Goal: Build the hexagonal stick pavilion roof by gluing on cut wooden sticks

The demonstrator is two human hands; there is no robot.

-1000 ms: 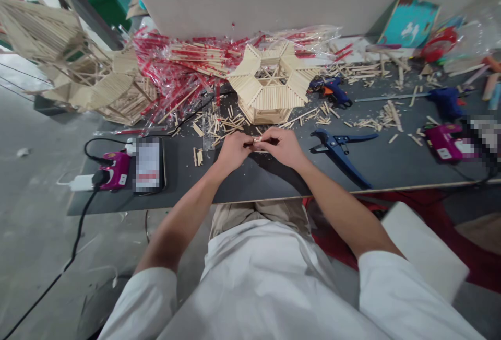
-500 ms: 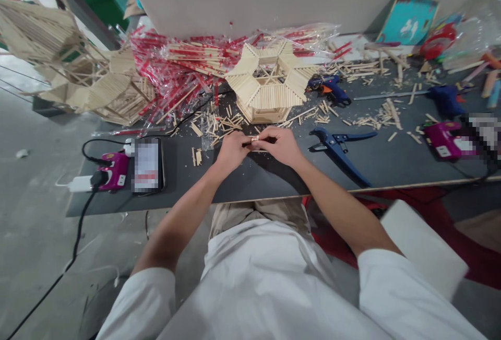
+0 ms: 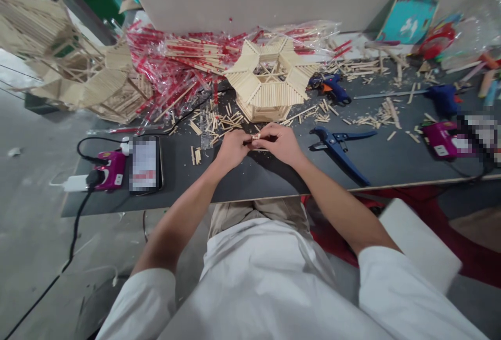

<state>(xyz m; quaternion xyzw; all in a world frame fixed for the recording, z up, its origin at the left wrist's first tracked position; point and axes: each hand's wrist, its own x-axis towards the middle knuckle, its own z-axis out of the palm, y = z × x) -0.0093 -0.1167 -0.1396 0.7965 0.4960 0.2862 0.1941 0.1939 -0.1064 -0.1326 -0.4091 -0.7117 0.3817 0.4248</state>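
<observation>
My left hand (image 3: pixel 231 148) and my right hand (image 3: pixel 279 142) meet over the dark table (image 3: pixel 250 173), fingers pinched together. Between the fingertips sits a small bundle of short wooden sticks (image 3: pixel 256 137), held by both hands. Just beyond them stands a hexagonal model built of wooden sticks (image 3: pixel 270 81). Cut stick pieces (image 3: pixel 219 120) lie scattered right in front of my hands.
Blue cutting pliers (image 3: pixel 338 147) lie to the right of my hands, a blue glue gun (image 3: pixel 331 88) farther back. A phone (image 3: pixel 144 165) and a pink power strip (image 3: pixel 111 169) sit at the left. Red-wrapped chopstick packs (image 3: pixel 183 68) and a large stick model (image 3: pixel 78 76) fill the back left.
Both hands stay pinched on the small stick bundle, with only slight finger shifts. The view has drifted a little.
</observation>
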